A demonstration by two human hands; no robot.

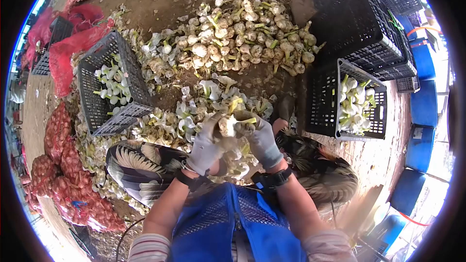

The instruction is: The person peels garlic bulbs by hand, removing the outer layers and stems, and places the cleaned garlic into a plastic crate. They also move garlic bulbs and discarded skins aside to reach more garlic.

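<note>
Gloved in pale grey, my left hand [206, 141] is closed around a garlic bulb [226, 127] in front of my lap. A short green-yellow stem sticks out of the bulb toward the right. My right hand [262, 140], gloved too, has its fingers curled at the stem side of the same bulb; its fingertips are partly hidden. Loose garlic skins [187, 111] lie on the ground beneath and ahead of both hands. Farther forward is a heap of unpeeled garlic bulbs [242, 34] with dirty outer skins.
A black crate [138, 87] with cleaned white garlic stands at left, another crate [323, 99] with cleaned garlic at right. Stacked black crates [359, 29] rise behind it. Red mesh sacks [77, 189] lie far left. Blue containers [420, 148] line the right edge.
</note>
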